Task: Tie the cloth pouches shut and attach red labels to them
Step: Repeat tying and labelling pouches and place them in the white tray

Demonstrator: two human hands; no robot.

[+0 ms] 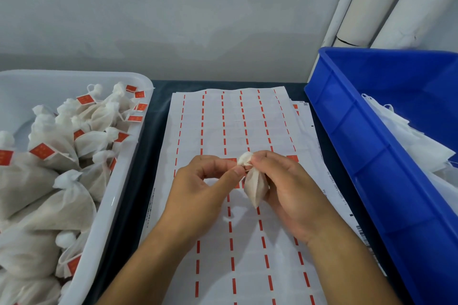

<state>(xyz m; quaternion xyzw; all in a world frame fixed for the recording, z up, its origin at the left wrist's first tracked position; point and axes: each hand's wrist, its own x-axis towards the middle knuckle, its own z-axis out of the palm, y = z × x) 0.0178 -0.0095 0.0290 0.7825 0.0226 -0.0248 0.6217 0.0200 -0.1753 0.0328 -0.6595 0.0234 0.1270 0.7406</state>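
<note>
Item: cloth pouch (256, 187), small, filled, held above the label sheet (247, 242) at its middle. Right hand (292, 190) grips the gathered neck; left hand (198, 195) pinches the drawstring beside it. Handling, judged: light, soft, yielding; best held at the neck. White tray (119, 195) of labelled pouches lies left of the sheet, blue bin (371, 156) right; open room above the sheet.

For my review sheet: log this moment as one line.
stage: tying | left hand: pinches string | right hand: grips pouch neck | label: not visible on it
</note>
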